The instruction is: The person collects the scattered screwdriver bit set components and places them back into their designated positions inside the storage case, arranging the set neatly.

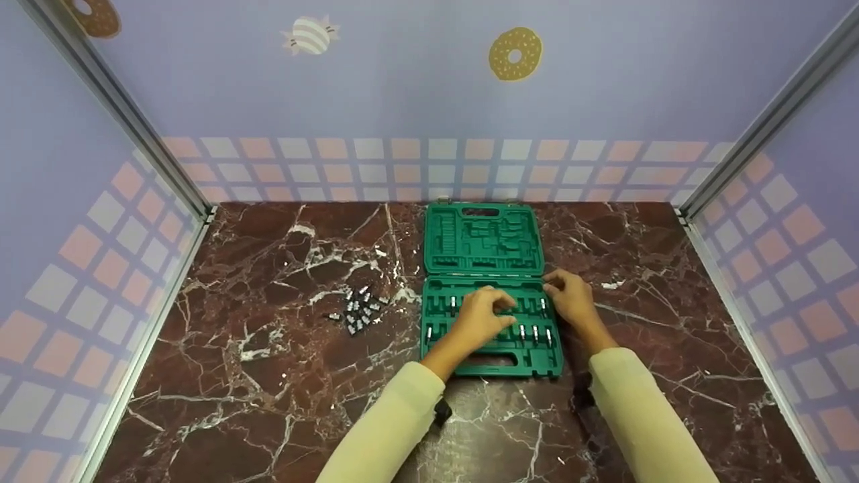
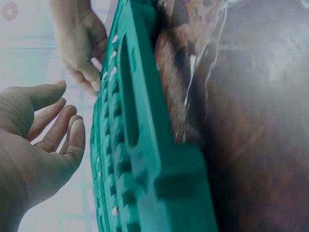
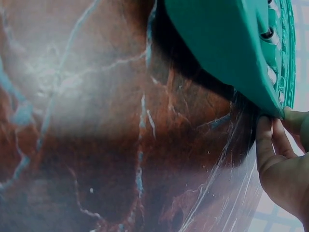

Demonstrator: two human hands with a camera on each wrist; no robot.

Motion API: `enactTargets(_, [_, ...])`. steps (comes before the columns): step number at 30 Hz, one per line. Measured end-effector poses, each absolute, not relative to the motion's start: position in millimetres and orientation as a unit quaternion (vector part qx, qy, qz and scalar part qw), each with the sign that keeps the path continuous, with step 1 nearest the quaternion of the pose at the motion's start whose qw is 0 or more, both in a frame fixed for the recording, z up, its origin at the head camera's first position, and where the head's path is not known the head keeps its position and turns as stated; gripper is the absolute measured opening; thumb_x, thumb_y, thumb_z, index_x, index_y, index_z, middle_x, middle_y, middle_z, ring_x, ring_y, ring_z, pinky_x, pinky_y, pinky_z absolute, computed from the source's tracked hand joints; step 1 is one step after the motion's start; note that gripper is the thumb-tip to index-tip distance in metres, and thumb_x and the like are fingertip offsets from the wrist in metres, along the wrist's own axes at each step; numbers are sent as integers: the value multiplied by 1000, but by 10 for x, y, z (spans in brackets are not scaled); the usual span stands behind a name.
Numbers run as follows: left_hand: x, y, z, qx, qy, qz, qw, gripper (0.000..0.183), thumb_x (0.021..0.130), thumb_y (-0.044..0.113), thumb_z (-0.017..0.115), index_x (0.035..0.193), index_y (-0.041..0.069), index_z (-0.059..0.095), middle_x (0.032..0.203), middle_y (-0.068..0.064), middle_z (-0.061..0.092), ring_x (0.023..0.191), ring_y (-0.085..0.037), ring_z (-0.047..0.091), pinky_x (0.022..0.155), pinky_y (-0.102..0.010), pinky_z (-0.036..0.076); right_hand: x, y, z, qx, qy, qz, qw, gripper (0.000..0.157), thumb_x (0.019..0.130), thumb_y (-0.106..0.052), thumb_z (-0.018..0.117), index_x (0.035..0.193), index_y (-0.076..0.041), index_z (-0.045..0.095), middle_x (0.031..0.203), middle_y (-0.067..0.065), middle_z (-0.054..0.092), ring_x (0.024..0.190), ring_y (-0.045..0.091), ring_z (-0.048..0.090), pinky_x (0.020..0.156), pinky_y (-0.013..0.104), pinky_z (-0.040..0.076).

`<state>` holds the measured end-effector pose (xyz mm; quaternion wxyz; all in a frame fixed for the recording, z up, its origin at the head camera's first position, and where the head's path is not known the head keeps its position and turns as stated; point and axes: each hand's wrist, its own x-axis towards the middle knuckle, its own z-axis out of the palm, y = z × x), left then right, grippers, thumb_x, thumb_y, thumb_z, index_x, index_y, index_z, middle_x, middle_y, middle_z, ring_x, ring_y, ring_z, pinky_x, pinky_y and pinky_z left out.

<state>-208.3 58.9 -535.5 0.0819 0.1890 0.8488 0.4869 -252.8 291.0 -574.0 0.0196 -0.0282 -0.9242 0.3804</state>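
A green plastic socket case (image 1: 545,369) lies unfolded on the table, its lid (image 1: 453,267) laid back toward the wall. Several silver sockets (image 1: 535,333) stand in the slots of the near half. Above that half hovers my left hand (image 1: 478,315), its fingers loosely bent; the left wrist view shows nothing between thumb and fingers. My right hand (image 1: 570,300) is at the case's right side near the hinge. In the right wrist view its thumb and fingers (image 3: 264,137) pinch the case's edge. Part of the slots is hidden under the left hand.
Left of the case, a loose pile of small silver sockets (image 1: 359,310) lies on the dark red marbled table (image 1: 268,402). Patterned panels (image 1: 402,100) enclose the table at the back and both sides.
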Motion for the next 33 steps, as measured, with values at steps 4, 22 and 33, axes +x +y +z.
enactTargets(4, [-2082, 462, -5290, 187, 851, 486, 62, 23, 92, 13, 78, 114, 6, 75, 109, -5, 70, 104, -25, 68, 88, -32, 57, -2534, 2928, -5732, -21, -926, 376, 21, 20, 102, -10, 64, 118, 0, 71, 111, 24, 72, 102, 40, 67, 91, 56, 53])
enactTargets(22, [-2078, -225, -5197, 154, 844, 514, 3, 18, 91, 6, 77, 108, 1, 74, 105, -12, 71, 101, -36, 67, 92, -50, 57, -2514, 2925, -5743, -1, -931, 362, 36, 21, 101, -6, 63, 118, 1, 73, 112, 24, 73, 102, 39, 69, 90, 56, 54])
enactTargets(33, [-2117, -729, -5093, 111, 854, 506, -58, 17, 87, 3, 79, 103, 2, 76, 102, -13, 73, 94, -28, 69, 84, -41, 60, -2547, 2956, -5648, -26, -927, 372, -21, 22, 99, -13, 68, 117, 0, 72, 104, 21, 73, 83, 28, 69, 74, 42, 57])
